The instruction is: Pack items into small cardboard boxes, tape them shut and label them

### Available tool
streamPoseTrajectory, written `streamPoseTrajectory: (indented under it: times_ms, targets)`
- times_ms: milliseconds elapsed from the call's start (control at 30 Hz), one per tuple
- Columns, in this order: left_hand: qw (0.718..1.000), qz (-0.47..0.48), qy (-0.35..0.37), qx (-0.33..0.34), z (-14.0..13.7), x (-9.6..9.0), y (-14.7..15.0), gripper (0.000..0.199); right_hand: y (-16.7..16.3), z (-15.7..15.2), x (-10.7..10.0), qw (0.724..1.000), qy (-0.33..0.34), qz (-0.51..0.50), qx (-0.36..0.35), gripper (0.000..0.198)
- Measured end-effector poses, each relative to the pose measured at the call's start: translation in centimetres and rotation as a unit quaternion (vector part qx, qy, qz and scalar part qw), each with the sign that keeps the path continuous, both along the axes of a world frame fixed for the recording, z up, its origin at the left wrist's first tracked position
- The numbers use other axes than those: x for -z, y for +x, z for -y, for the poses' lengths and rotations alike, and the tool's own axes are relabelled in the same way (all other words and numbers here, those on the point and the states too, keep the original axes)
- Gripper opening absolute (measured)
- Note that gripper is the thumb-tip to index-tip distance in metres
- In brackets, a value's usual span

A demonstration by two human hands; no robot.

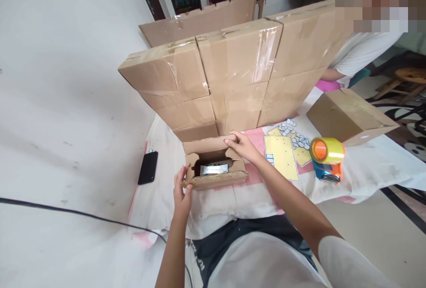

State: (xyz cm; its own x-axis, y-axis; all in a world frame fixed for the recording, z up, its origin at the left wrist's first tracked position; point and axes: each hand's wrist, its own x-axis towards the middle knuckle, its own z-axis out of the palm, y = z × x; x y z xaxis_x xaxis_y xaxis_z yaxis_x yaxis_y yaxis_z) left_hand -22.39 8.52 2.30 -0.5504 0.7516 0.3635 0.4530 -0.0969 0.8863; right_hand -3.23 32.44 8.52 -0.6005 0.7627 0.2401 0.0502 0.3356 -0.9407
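An open cardboard box (216, 183) rests on the cloth-covered table in front of me, its flaps standing up around the opening. Inside lies a silvery-white packet (214, 169), and the rest of the interior is dark. My left hand (182, 192) grips the box's near left corner, with the thumb on the front flap and fingers along the left side. At the far right corner, my right hand (244, 147) pinches the back flap between thumb and fingers.
Tall cardboard panels (236, 64) stand behind the box. To the left lies a black phone (148, 167). Rightward are yellow sheets (281, 155) with small paper pieces (301, 141), a yellow tape roll (328, 150) on a dispenser (328, 172), a closed carton (353, 117) and another person (362, 53).
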Motion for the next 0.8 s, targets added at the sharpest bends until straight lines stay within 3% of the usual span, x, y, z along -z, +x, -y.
streamPoseTrajectory:
  times_ms: [167, 267, 333, 400, 433, 500, 567, 600, 633, 700, 800]
  targets:
    - [0.996, 0.033, -0.018, -0.082, -1.1, -0.3, 0.9, 0.073, 2.0, 1.2, 0.1, 0.989, -0.006, -0.007, -0.149, 0.053]
    - [0.989, 0.039, -0.043, -0.137, -1.9, -0.7, 1.6, 0.071, 4.0, 2.5, 0.7, 0.993, -0.002, 0.024, -0.117, 0.059]
    - [0.987, 0.018, -0.055, -0.147, -2.2, -1.6, 2.0, 0.058, 5.8, 3.2, 1.2, 1.0, 0.015, 0.003, -0.026, 0.05]
    - [0.986, -0.041, -0.064, -0.147, -2.1, -2.7, 2.3, 0.035, 8.4, 3.5, 1.7, 0.988, 0.071, -0.026, 0.133, 0.038]
    - [0.984, -0.092, -0.072, -0.133, -2.0, -3.2, 2.5, 0.026, 10.2, 3.5, 1.8, 0.966, 0.11, -0.031, 0.23, 0.033]
    - [0.969, -0.214, -0.083, -0.086, -1.6, -4.0, 2.7, 0.024, 14.3, 2.9, 2.2, 0.889, 0.187, -0.006, 0.418, 0.031]
    - [0.944, -0.318, -0.086, -0.033, -1.3, -4.3, 3.1, 0.034, 18.9, 1.7, 2.7, 0.807, 0.217, 0.055, 0.546, 0.049]
    - [0.935, -0.345, -0.084, -0.014, -1.1, -4.2, 3.2, 0.046, 21.1, 0.9, 3.1, 0.789, 0.2, 0.086, 0.575, 0.064]
    - [0.929, -0.361, -0.082, -0.005, -1.0, -4.1, 3.4, 0.058, 23.0, 0.1, 3.5, 0.79, 0.158, 0.108, 0.582, 0.078]
    - [0.923, -0.376, -0.079, 0.0, -1.0, -3.8, 3.7, 0.069, 26.1, -1.3, 4.5, 0.822, 0.032, 0.115, 0.557, 0.093]
    - [0.919, -0.386, -0.08, -0.006, -1.3, -3.3, 3.8, 0.067, 28.5, -2.2, 5.7, 0.856, -0.112, 0.063, 0.5, 0.081]
